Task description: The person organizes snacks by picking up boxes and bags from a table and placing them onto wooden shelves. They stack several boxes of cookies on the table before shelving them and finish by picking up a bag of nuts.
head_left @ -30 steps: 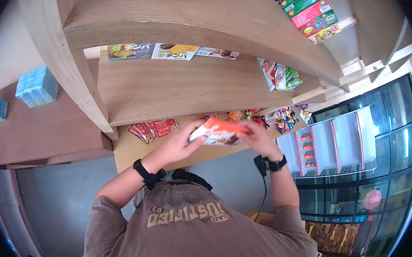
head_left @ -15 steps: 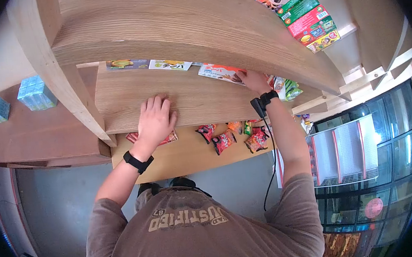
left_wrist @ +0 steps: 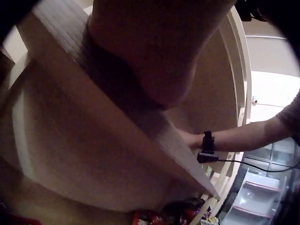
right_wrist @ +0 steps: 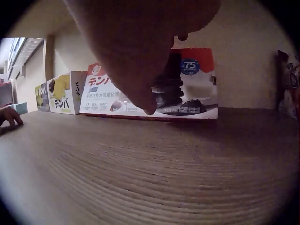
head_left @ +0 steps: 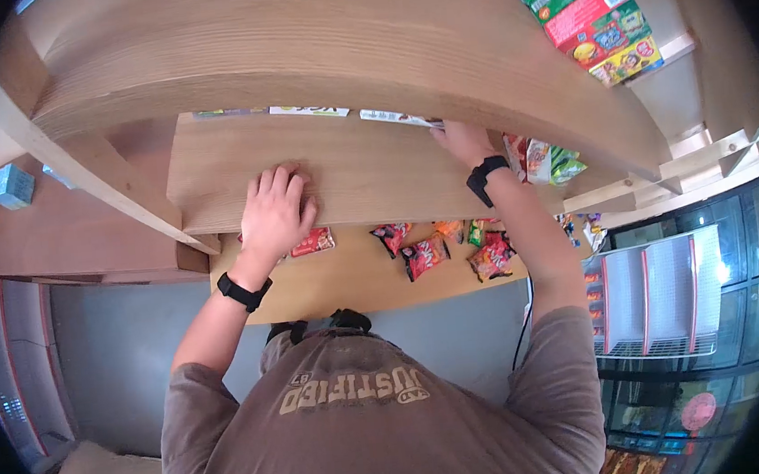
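A white and red wafer box [right_wrist: 199,82] with a dark chocolate picture stands on the wooden shelf board [head_left: 374,179], below the upper board. My right hand [head_left: 469,145] grips its right part. The right wrist view shows the thumb [right_wrist: 149,107] across the box's front and a fingertip above its top edge; the other fingers are hidden. My left hand [head_left: 276,212] rests on the front of the same board with relaxed fingers and holds nothing. Left of the wafer box are a white box [right_wrist: 63,93] with a yellow picture and a grey-purple box [right_wrist: 42,96].
Snack bags [head_left: 555,160] stand right of my right hand. Below, several red snack packets [head_left: 426,255] lie on a lower board. Boxes [head_left: 591,20] are stacked on the upper shelf at right. Blue packs [head_left: 11,186] sit on the left shelf, beyond an upright post.
The wafer box went from both hands onto the shelf, then farther back under the upper board with my right hand. My left hand left the box and came to rest on the board.
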Demonstrator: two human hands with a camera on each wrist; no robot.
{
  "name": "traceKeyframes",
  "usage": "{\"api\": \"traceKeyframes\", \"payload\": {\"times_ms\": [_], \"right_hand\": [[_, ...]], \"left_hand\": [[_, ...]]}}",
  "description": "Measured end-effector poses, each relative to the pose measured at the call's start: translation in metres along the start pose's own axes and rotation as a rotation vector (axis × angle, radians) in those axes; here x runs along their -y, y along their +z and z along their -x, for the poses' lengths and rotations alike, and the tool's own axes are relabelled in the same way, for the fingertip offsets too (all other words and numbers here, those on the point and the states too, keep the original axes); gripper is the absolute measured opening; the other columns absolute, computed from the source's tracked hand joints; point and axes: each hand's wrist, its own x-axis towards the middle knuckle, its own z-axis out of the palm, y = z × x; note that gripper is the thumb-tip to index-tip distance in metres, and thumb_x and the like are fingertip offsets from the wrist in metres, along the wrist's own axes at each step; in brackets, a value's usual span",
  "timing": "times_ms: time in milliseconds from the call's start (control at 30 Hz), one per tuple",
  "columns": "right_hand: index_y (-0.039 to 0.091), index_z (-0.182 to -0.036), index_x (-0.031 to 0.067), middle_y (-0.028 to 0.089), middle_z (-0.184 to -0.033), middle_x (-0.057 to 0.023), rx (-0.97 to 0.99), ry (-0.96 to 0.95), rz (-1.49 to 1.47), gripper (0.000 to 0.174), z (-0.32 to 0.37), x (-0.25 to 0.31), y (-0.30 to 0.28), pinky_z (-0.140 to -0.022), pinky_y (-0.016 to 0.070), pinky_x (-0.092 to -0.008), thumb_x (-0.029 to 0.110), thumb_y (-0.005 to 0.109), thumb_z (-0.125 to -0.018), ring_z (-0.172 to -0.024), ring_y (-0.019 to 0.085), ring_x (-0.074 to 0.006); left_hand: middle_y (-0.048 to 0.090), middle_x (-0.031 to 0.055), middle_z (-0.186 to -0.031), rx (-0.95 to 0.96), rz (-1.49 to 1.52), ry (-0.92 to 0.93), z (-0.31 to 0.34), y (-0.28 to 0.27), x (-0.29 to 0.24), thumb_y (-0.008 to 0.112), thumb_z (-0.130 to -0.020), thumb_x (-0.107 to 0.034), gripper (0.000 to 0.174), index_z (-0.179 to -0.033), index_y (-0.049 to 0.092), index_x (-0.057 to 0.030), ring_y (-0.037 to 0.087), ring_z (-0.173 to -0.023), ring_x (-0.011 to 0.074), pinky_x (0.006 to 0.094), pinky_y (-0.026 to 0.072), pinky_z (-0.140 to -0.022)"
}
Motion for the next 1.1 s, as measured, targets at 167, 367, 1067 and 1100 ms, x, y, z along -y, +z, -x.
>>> {"api": "traceKeyframes", "payload": {"times_ms": [167,367,1067,1100], "right_hand": [[0.065,-0.101,0.0092,0.064,-0.098,-0.015,-0.056,-0.019,-0.123,0.025,-0.009,0.009,-0.006,-0.081,0.0485,-0.0422,0.026,0.061,-0.083,-0.093,0.061,-0.0338],[0.061,-0.11,0.0096,0.063,-0.109,-0.0126,0.159,0.024,0.095,0.027,-0.018,0.031,-0.01,-0.085,0.0458,-0.0468,0.018,0.048,-0.087,-0.105,0.058,-0.0299],[0.04,-0.136,0.0095,0.044,-0.136,-0.0108,0.283,0.033,-0.06,0.05,-0.018,0.041,-0.065,-0.108,0.0285,-0.0417,0.017,0.044,-0.087,-0.128,0.039,-0.0273],[0.04,-0.136,0.0099,0.043,-0.137,-0.0107,0.287,0.035,-0.075,0.049,-0.02,0.04,-0.062,-0.109,0.0279,-0.0432,0.016,0.043,-0.088,-0.129,0.039,-0.027]], "left_hand": [[0.055,0.0107,-0.11,0.064,-0.043,-0.029,-0.002,0.001,-0.005,0.061,-0.077,-0.023,0.028,-0.102,0.057,-0.0085,0.05,-0.104,0.0309,0.0434,0.0392,-0.088],[0.055,0.0087,-0.111,0.037,-0.075,0.009,-0.003,0.007,-0.012,0.061,-0.078,-0.023,0.027,-0.101,0.058,-0.0087,0.051,-0.103,0.0296,0.043,0.039,-0.088],[0.055,0.0076,-0.115,0.08,-0.153,0.027,-0.007,0.012,-0.021,0.06,-0.079,-0.024,0.028,-0.104,0.057,-0.0099,0.05,-0.106,0.0287,0.0421,0.0365,-0.091],[0.055,0.0076,-0.115,0.084,-0.16,0.028,-0.007,0.012,-0.02,0.059,-0.079,-0.023,0.028,-0.104,0.057,-0.01,0.05,-0.107,0.0288,0.042,0.0365,-0.091]]}}
